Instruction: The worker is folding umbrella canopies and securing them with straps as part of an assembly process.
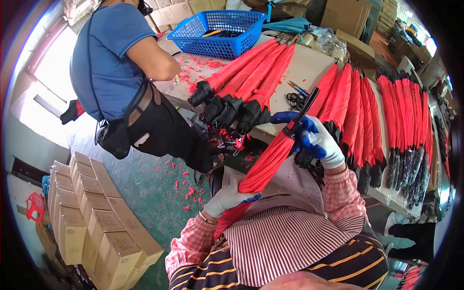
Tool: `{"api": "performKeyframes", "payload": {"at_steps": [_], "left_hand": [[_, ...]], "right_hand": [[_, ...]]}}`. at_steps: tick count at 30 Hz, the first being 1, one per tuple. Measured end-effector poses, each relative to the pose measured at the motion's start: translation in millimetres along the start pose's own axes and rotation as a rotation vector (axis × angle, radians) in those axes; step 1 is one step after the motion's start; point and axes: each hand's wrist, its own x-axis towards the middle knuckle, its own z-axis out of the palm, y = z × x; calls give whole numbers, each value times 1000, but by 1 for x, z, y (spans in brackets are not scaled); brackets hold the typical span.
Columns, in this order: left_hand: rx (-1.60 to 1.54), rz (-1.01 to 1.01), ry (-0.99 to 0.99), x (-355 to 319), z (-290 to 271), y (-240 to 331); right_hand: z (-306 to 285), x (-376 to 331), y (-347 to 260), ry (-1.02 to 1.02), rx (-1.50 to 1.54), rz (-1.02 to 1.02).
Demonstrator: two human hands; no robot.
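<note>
1. Nearest, over the striped apron [290, 232]: left hand [227, 197] in a white glove with blue-coated fingers, wrapped round the lower part of a folded red umbrella [267, 164], fingers curled shut on the bunched cloth.
2. Just above: same red umbrella slanting up and to the right across the lap, red canopy gathered tight, black shaft end poking out past the top.
3. At the top end: right hand [316, 140], gloved alike, closed about the black neck of the umbrella where canopy meets shaft; blue fingertips pinched round it.
4. Handling, as a judgement: likely light for its length and easy to swing; stiff along the shaft, soft and slack in the cloth. Smooth fabric probably slides under a loose grip, hence the coated gloves. Thin ribs inside likely to bend if squeezed hard or twisted. Best holds look like the two now used: firm black neck for control, gathered cloth lower down for support.
5. Farther, on the work table [309, 63]: a row of finished red umbrellas with black ends [241, 92], another long row [386, 125] to the right, scissors [295, 99] between.
6. Farthest: blue plastic basket [217, 31], cardboard boxes [96, 217] on the floor at left, and another person in a blue shirt [111, 53] standing at the table edge.
</note>
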Motion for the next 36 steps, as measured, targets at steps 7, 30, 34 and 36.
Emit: {"api": "performKeyframes", "payload": {"at_steps": [7, 30, 34, 36], "left_hand": [[-204, 15, -259, 23, 11, -42], [89, 292, 271, -6, 31, 40], [24, 248, 200, -5, 30, 38], [-8, 227, 164, -6, 25, 38]], "right_hand": [[12, -6, 3, 70, 204, -61], [32, -25, -10, 300, 151, -141], [31, -15, 3, 292, 78, -244], [26, -22, -5, 251, 140, -212]]}}
